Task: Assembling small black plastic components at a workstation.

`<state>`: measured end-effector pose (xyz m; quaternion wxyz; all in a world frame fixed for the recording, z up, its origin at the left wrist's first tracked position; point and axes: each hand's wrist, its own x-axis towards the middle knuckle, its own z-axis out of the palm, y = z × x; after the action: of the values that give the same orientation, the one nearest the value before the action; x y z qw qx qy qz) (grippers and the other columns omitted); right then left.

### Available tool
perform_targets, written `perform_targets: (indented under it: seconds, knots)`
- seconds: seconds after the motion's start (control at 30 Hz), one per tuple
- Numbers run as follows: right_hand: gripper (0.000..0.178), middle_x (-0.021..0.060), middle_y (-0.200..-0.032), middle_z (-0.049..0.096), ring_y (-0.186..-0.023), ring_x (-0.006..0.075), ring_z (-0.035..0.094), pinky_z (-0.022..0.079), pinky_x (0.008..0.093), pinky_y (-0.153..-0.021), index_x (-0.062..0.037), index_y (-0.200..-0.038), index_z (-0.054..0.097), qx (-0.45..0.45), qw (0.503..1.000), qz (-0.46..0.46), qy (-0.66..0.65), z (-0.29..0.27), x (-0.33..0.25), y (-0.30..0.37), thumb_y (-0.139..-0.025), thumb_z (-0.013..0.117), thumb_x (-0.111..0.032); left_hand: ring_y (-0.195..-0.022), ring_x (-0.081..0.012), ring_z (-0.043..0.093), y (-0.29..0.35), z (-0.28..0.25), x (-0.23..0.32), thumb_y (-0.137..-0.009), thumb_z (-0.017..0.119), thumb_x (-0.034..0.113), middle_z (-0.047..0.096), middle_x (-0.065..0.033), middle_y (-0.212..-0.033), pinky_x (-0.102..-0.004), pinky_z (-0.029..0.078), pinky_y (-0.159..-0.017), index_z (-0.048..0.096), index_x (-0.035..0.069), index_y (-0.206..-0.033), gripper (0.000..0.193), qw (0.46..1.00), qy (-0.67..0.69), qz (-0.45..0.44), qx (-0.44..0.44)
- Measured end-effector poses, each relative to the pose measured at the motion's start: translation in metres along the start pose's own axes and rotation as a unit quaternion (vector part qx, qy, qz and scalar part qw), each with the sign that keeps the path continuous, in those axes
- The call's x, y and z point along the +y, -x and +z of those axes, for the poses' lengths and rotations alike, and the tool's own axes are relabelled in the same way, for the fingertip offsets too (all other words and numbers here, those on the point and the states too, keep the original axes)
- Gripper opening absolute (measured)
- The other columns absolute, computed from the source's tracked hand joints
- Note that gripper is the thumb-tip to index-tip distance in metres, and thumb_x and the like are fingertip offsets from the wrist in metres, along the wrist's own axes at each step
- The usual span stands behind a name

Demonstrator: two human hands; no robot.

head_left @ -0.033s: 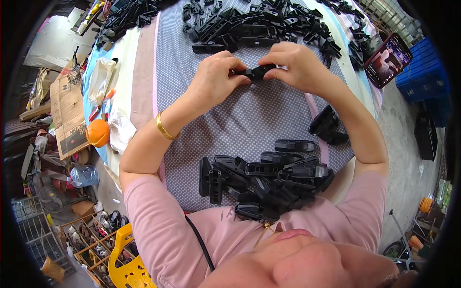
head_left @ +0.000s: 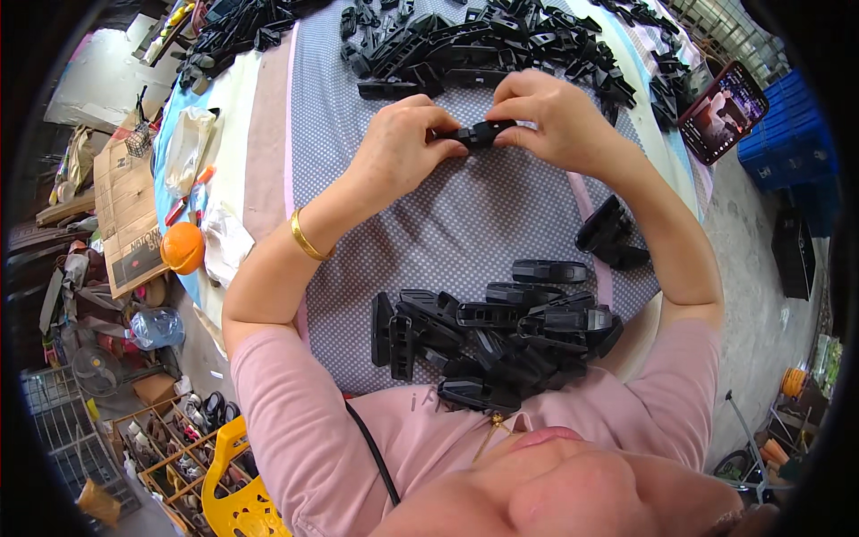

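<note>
A small black plastic part (head_left: 481, 133) is held between my two hands above the dotted grey cloth. My left hand (head_left: 403, 143) pinches its left end between thumb and fingers. At its right end, the thumb and bent index finger of my right hand (head_left: 559, 121) close on it. Just beyond my hands lies a heap of black plastic parts (head_left: 483, 45). Nearer my chest is a second pile of longish black plastic pieces (head_left: 510, 331), some upright and some lying tilted. A few similar black pieces (head_left: 613, 234) rest below my right forearm.
An orange (head_left: 182, 248), a crumpled white bag (head_left: 225, 243) and a red pen-like item (head_left: 176, 211) lie along the left edge. A phone (head_left: 723, 114) with a lit screen stands at the far right, near blue crates (head_left: 792, 134). A yellow chair (head_left: 237, 488) is at lower left.
My right hand has shifted slightly, its fingers lifting a little around the black plastic part. My left hand and the piles look unmoved.
</note>
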<state>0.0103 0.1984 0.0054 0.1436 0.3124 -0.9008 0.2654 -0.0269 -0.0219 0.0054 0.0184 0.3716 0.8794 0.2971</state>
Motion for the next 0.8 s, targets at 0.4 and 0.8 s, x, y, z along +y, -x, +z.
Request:
perform_targets:
  seconds: [0.4,0.8]
  knots:
    - [0.024,0.0068,-0.071,0.055,-0.073,0.0219,0.055,0.045,0.0327,-0.063,-0.0030,-0.084,0.071,-0.013,0.999,0.000,0.029,0.004,0.001,-0.003,-0.065,0.076,-0.015,-0.064,-0.0145,0.058,-0.003,0.004,-0.001,-0.071,0.076,0.010,0.059,-0.0062,-0.076,-0.0251,0.048,-0.060,0.070,-0.002,-0.089,0.022,0.998,0.064,0.015,0.011]
    - [0.023,0.0081,-0.087,0.062,-0.085,0.0260,0.060,0.049,0.0350,-0.074,-0.0045,-0.098,0.066,0.128,0.981,0.024,0.144,-0.003,0.062,-0.002,-0.080,0.067,-0.019,-0.084,-0.0278,0.057,-0.012,-0.011,-0.018,-0.075,0.073,0.020,0.062,-0.0104,-0.087,-0.0337,0.046,-0.078,0.065,0.001,-0.094,0.028,0.982,-0.093,0.124,0.104]
